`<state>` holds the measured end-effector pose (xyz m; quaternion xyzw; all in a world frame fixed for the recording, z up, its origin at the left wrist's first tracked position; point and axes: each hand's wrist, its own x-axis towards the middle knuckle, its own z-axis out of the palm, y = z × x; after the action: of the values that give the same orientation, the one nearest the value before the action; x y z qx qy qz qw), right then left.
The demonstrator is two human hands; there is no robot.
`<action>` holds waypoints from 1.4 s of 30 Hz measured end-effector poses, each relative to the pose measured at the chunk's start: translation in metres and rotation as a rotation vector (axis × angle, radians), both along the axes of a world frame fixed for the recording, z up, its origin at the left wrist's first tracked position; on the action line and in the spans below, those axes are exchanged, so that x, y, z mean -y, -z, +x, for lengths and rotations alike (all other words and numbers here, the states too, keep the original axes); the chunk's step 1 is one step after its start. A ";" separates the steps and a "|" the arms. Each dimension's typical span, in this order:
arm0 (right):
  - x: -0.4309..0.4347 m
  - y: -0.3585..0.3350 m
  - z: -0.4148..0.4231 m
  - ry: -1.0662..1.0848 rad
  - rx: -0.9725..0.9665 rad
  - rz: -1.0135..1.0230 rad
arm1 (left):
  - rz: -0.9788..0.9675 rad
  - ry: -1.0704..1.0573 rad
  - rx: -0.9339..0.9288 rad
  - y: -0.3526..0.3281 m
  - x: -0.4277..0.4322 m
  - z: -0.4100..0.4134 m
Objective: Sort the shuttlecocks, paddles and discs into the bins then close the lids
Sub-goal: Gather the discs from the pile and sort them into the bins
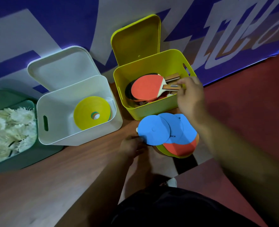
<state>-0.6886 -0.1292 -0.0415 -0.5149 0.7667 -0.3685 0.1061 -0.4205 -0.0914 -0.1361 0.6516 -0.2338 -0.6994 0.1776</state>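
A yellow bin (151, 110) holds several paddles; the top one, a red paddle (146, 89), has its wooden handle pinched by my right hand (191, 97) over the bin's right side. My left hand (132, 147) grips the left edge of a fanned stack of blue, red and yellow discs (165, 130) on the floor in front of that bin. A white bin (53, 112) to the left contains stacked discs with a yellow disc (89, 112) on top. At the far left, a teal bin (29, 161) is full of white shuttlecocks (9, 126).
The yellow lid (135, 38) and the white lid (60, 66) stand open against a blue and white banner wall. The floor is wood, with a dark red mat (250, 99) on the right. My legs and a shoe (171, 182) are below.
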 end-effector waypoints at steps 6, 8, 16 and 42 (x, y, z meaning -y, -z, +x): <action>-0.070 0.058 -0.019 0.284 0.285 0.291 | -0.030 -0.056 0.031 0.004 0.007 -0.018; -0.086 0.083 -0.030 0.343 0.352 0.503 | -0.006 -0.088 0.039 0.006 0.009 -0.028; -0.115 0.113 -0.036 0.227 0.430 0.658 | -0.143 0.077 0.187 0.007 0.004 -0.049; -0.131 0.108 -0.020 0.089 0.789 0.489 | -0.423 0.704 0.549 0.011 -0.013 -0.049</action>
<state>-0.7091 0.0019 -0.1491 -0.2619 0.7535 -0.3489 0.4919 -0.4698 -0.0788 -0.1472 0.6431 -0.6147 -0.4566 -0.0092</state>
